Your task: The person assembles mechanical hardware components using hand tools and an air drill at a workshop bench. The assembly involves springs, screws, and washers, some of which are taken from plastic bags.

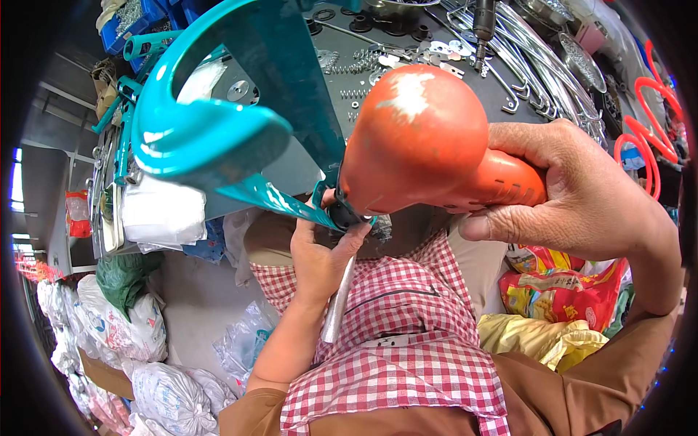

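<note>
My right hand (582, 190) wraps round the narrower part of an orange rounded tool housing (429, 138). Vent slots show in its side and the paint is worn on its bulging end; its exact kind is unclear. Below and left of it, my left hand (320, 254) is closed on the narrow end of a glossy teal caulking gun frame (218, 138), whose curved end rises toward the left. A black part (347, 216) sits at that end, against the orange housing. A silver rod-like piece (338, 305) hangs beside my left hand, over my checked apron.
Dark tabletop carries springs (356, 65), small metal plates (440, 51), black rings (360, 23) and hooked metal rods (542, 58). A dark-bodied driver (483, 29) hangs above. More teal frames (123, 138) lie left, by white sheets (163, 211). A red coiled hose (647, 109) is right.
</note>
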`<state>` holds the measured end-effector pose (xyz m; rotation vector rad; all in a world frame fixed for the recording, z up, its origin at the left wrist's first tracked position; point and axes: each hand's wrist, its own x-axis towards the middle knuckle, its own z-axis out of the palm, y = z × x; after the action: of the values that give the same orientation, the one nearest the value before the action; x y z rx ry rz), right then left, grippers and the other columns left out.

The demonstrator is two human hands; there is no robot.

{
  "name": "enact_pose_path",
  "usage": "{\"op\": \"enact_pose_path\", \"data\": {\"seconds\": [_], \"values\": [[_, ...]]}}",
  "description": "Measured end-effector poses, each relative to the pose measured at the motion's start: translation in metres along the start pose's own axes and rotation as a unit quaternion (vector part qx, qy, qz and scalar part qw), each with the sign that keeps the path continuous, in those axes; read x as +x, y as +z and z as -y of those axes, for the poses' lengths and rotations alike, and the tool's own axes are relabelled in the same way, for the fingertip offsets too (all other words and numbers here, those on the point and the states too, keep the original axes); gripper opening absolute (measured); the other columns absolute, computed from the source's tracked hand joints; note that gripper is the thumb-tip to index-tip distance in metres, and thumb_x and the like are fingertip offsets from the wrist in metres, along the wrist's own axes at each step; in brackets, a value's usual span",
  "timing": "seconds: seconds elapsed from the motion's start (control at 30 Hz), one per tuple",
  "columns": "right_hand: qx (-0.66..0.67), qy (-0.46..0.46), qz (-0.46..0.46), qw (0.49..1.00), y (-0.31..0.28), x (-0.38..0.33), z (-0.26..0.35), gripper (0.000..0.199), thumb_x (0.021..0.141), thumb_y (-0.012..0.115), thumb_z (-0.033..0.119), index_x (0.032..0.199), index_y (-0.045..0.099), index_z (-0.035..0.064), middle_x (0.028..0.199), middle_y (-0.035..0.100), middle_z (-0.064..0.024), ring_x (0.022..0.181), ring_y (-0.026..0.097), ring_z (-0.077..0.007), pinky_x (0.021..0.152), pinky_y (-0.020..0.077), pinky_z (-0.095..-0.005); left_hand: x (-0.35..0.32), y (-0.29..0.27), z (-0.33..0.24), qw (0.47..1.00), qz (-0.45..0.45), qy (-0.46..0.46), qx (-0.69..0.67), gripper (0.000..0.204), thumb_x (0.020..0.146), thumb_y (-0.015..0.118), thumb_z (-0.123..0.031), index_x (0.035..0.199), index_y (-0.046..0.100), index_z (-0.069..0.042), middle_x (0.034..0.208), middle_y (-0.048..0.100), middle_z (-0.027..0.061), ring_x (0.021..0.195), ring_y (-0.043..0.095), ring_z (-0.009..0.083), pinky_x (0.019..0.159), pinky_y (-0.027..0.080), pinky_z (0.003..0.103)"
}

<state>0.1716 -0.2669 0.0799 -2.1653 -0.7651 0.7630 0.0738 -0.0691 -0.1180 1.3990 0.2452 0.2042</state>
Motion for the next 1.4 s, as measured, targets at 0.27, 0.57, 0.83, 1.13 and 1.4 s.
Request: {"op": "enact_pose_path", "data": {"seconds": [0.27,0.57,0.83,1.13,1.4], "values": [[-0.101,-0.036,0.032,0.994,-0.007,0.005,0.003,0.043,0.067,0.076,0.020,0.101,0.058,-0.0010,0.080,0.064,-0.0123,0.070,0.063,-0.0183,0.066,0.0492,-0.0280,0.002,-0.005,0.005,0.998,0.014,0.028,0.057,0.046,0.068,0.073,-0.002,0.109,0.051,-0.001,0.099,0.057,0.0051,0.088,0.055,0.0124,0.078,0.044,0.027],[-0.173,-0.059,0.032,0.983,-0.002,0.011,0.012,0.037,0.067,0.074,0.018,0.096,0.059,0.0005,0.072,0.062,-0.0122,0.063,0.061,-0.0261,0.059,0.0472,-0.0294,0.000,-0.006,-0.001,0.992,0.039,0.049,0.106,0.036,0.074,0.069,-0.004,0.105,0.052,0.002,0.098,0.059,0.0084,0.088,0.057,0.0161,0.080,0.044,0.028],[-0.160,0.012,0.048,0.986,-0.002,0.017,0.017,0.034,0.070,0.069,0.021,0.095,0.059,0.0006,0.071,0.061,-0.0145,0.063,0.059,-0.0298,0.058,0.0452,-0.0339,-0.001,0.005,-0.010,1.000,0.003,0.019,0.008,0.033,0.071,0.071,-0.004,0.098,0.053,0.001,0.086,0.062,0.0052,0.076,0.058,0.0120,0.071,0.046,0.025],[-0.223,0.242,0.182,0.927,0.002,0.047,0.091,0.036,0.075,0.064,0.031,0.091,0.058,-0.0011,0.067,0.061,-0.0117,0.058,0.062,-0.0199,0.053,0.0483,-0.0301,0.058,0.009,-0.094,0.971,0.157,0.173,-0.054,0.101,0.050,0.080,-0.049,0.124,0.036,0.002,0.114,0.050,0.0150,0.105,0.051,0.0258,0.091,0.041,0.038],[-0.247,0.208,0.218,0.921,-0.004,0.045,0.087,0.038,0.077,0.061,0.036,0.081,0.060,-0.0017,0.057,0.058,-0.0106,0.052,0.059,-0.0190,0.049,0.0462,-0.0306,0.061,0.014,-0.100,0.952,0.235,0.131,-0.145,0.104,0.040,0.086,-0.044,0.118,0.041,0.007,0.101,0.057,0.0130,0.096,0.057,0.0241,0.082,0.050,0.035]]}}
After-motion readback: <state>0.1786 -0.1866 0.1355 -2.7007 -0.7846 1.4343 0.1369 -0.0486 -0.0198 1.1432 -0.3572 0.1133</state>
